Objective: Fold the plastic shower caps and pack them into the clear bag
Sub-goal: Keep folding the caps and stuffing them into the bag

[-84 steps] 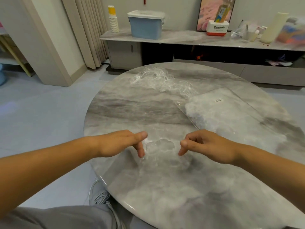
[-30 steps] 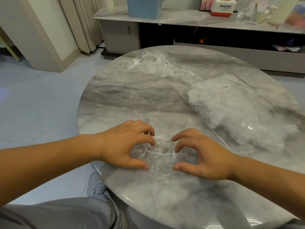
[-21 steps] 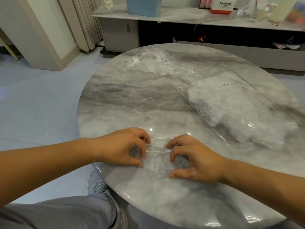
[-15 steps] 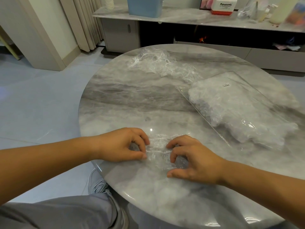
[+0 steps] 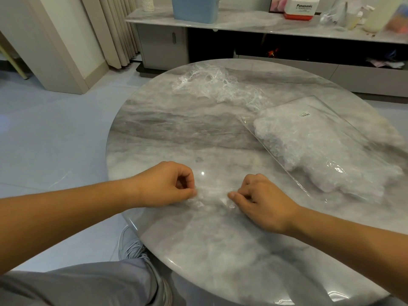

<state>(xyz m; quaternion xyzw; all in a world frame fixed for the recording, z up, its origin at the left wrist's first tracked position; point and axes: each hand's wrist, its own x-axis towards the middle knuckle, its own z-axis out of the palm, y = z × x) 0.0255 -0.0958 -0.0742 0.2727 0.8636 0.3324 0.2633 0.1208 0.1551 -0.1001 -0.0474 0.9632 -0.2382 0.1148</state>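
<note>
- A crumpled clear plastic shower cap (image 5: 209,195) is held on the round grey marble table (image 5: 176,133), pinched at each end by the left hand (image 5: 170,186) and right hand (image 5: 260,199), probably to set its fold.
- The part-filled clear bag (image 5: 320,146) is kept close, rightward, for packing.

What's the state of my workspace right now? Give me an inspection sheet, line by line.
Surface: round marble table, glossy.
Job's things: one shower cap at the near edge; loose pile of caps at the far side; clear bag on the right, partly filled.
Clutter: nothing seen.
Hands: left hand and right hand each pinch an end of the shower cap.
Cables: nothing seen.
Surroundings: sideboard with blue tub behind; curtain at left.
</note>
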